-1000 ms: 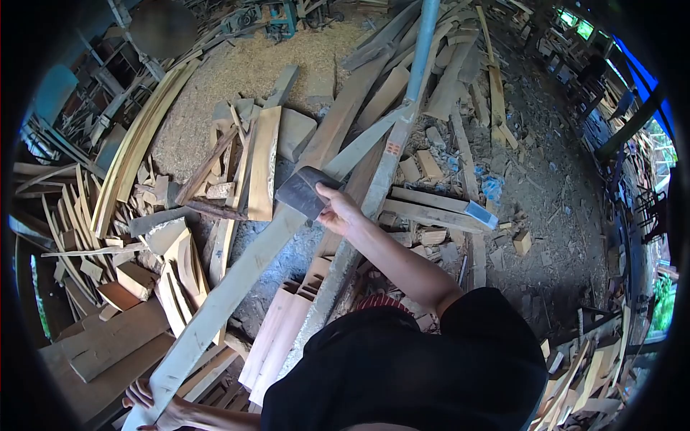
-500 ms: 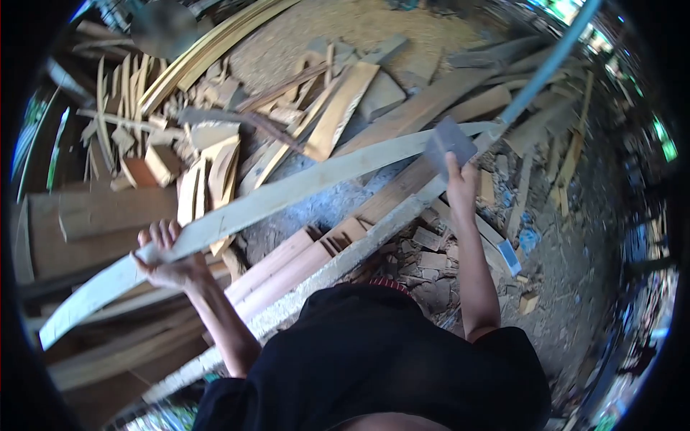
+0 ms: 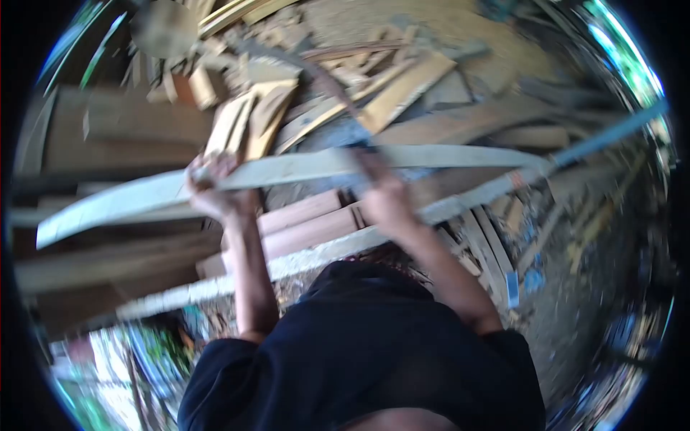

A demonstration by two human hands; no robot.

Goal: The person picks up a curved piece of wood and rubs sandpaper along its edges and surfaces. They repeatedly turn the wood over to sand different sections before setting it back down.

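Observation:
A long, curved, pale wooden strip point(image 3: 295, 169) stretches across the view in front of me. My left hand point(image 3: 214, 188) is wrapped around it left of the middle, fingers over the far edge. My right hand point(image 3: 388, 203) is closed on a dark, flat rectangular piece that looks like sandpaper point(image 3: 365, 161), pressed over the strip near its middle. Motion blurs this hand and the sheet. The strip's right end lies by a pale beam point(image 3: 474, 192) with a blue end.
Thick reddish wooden pieces point(image 3: 305, 224) lie behind the pale beam. Wood offcuts point(image 3: 410, 90) are scattered over the ground beyond the strip. Stacked boards point(image 3: 144, 126) stand at the left, and two narrow slats point(image 3: 491, 248) lie at the right.
My right hand has slid the sandpaper leftward along the strip, from near its right end to its middle. My left hand still grips the strip. The view has turned, so the strip appears more level.

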